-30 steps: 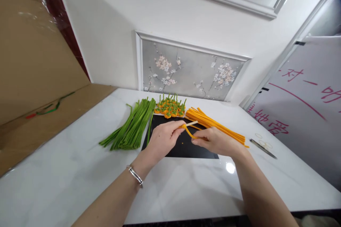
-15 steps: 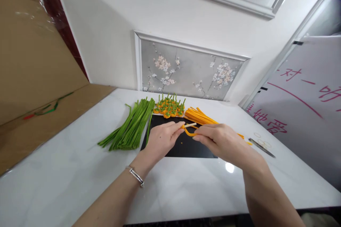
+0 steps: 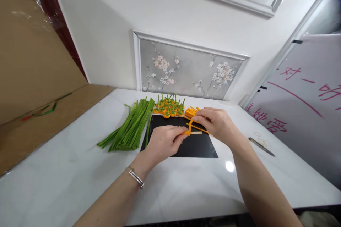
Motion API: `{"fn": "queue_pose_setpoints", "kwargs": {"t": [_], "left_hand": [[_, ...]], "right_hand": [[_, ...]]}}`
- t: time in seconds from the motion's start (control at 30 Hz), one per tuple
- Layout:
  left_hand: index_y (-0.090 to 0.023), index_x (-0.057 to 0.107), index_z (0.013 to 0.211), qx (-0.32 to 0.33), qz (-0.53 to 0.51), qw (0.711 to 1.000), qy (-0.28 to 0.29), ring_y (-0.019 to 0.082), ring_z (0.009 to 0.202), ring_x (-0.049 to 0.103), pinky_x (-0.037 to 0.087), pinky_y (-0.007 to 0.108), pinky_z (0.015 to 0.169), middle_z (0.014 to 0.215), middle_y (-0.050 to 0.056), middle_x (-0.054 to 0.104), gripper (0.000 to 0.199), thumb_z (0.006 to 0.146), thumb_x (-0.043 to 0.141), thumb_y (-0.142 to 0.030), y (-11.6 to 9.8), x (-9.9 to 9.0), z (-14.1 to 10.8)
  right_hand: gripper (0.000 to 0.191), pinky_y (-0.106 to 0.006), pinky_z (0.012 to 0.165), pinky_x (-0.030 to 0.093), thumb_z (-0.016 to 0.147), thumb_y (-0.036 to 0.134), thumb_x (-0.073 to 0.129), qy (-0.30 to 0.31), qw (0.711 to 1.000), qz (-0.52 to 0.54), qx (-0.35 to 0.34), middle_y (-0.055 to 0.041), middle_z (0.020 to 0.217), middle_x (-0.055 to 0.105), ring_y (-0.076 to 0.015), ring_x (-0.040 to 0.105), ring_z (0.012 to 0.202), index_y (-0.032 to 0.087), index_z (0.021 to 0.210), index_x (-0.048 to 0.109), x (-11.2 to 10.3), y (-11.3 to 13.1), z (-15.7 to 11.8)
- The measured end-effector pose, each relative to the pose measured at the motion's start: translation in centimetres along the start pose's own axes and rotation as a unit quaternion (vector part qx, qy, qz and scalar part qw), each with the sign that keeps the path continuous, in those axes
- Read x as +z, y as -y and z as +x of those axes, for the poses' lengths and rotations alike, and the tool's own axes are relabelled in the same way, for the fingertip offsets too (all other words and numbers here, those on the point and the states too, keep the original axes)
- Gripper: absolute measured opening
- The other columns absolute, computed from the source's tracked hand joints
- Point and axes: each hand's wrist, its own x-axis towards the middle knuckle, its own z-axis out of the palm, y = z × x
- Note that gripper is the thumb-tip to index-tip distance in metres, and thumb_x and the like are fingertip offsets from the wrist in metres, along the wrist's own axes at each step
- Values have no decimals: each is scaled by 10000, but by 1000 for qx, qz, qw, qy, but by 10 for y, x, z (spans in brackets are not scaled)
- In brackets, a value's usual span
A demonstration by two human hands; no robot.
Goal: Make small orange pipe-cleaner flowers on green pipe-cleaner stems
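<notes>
My left hand (image 3: 166,140) is closed in a pinch on a thin pale stick (image 3: 196,133), whose free end points right. An orange pipe cleaner (image 3: 190,126) wraps around the stick by the left fingertips and bends upward from it. My right hand (image 3: 217,124) pinches the pipe cleaner's other end, above and right of the stick. Both hands are over a black mat (image 3: 195,149). Behind the right hand lies a bundle of orange pipe cleaners (image 3: 191,112), partly hidden by it. The stick's other end is hidden in the left hand.
Green pipe cleaners (image 3: 130,127) lie in a bundle to the left. Several small orange pieces with green stems (image 3: 170,106) stand grouped behind the mat. Slim dark tweezers or scissors (image 3: 261,147) and thin pale rings (image 3: 262,142) lie at right. A wall (image 3: 112,53) closes the back.
My right hand has moved up and back, swinging the orange pipe cleaner from below the stick to above it. The stick has tipped slightly lower; my left hand has shifted little.
</notes>
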Motion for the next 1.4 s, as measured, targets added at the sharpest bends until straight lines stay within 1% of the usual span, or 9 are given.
{"fn": "queue_pose_setpoints", "kwargs": {"t": [0.27, 0.5, 0.6, 0.7, 0.83, 1.0, 1.13, 1.27, 1.4], "left_hand": [[-211, 692, 1005, 11, -15, 1000, -8, 161, 772, 703, 500, 252, 683, 893, 9, 762, 190, 928, 527, -265, 1, 2, -1], [-245, 630, 1210, -13, -44, 999, -8, 125, 712, 684, 492, 222, 659, 875, -13, 761, 305, 911, 576, -270, -1, 1, 0], [-252, 668, 1171, -24, -72, 997, -17, 117, 686, 662, 478, 216, 648, 828, -14, 750, 276, 912, 583, -294, -2, 0, 0], [-242, 694, 1133, -61, -98, 993, -25, 116, 685, 643, 464, 210, 634, 811, -7, 734, 252, 922, 564, -286, -2, -1, 1], [-251, 714, 1076, -97, -103, 990, -22, 123, 724, 643, 463, 212, 658, 865, -2, 733, 232, 937, 534, -293, -2, -4, 2], [-259, 701, 1079, -118, -84, 989, -15, 134, 789, 653, 457, 215, 676, 923, -12, 735, 226, 936, 525, -259, -1, -6, 2], [-274, 698, 1086, -117, -63, 991, -11, 136, 769, 653, 465, 226, 702, 906, -13, 731, 239, 940, 510, -260, -2, -6, 2], [-260, 703, 1063, -106, -51, 993, -4, 132, 726, 639, 451, 218, 659, 823, -11, 712, 232, 944, 505, -274, -2, -5, 2], [-251, 713, 1013, -79, -33, 996, 14, 130, 742, 649, 443, 213, 657, 839, -10, 715, 208, 938, 519, -264, 1, -2, 2]], "right_hand": [[335, -228, 575, 348, 936, 368, 490, 48, 996, -25, 71, -5, 661, 647, -119, 516, 586, 202, 709, 673, 7, -12, 1], [336, -236, 566, 344, 927, 392, 483, 126, 987, 1, 102, 14, 620, 606, -121, 500, 577, 211, 697, 649, 16, -24, -2], [286, -237, 565, 355, 913, 321, 493, 165, 980, 37, 101, 19, 615, 590, -115, 501, 574, 201, 708, 651, 21, -25, -7], [255, -229, 535, 343, 906, 287, 507, 201, 974, 72, 74, 31, 591, 554, -99, 465, 540, 190, 716, 648, 24, -22, -14], [342, -221, 474, 264, 908, 311, 542, 237, 969, 59, 40, 63, 517, 438, -75, 367, 485, 184, 591, 546, 23, -14, -22], [361, -229, 467, 219, 898, 272, 575, 248, 968, 46, 13, 73, 500, 354, -70, 288, 473, 180, 569, 457, 12, 1, -26], [392, -251, 476, 208, 920, 290, 549, 236, 972, 18, 2, 58, 509, 364, -87, 278, 482, 186, 563, 425, 3, 13, -28], [371, -257, 507, 263, 949, 300, 504, 204, 979, -21, 6, 36, 540, 463, -103, 387, 497, 194, 593, 494, -4, 21, -28], [289, -252, 604, 358, 973, 319, 470, 141, 990, -19, -3, 3, 689, 619, -131, 544, 627, 203, 756, 623, -7, 20, -20]]}}
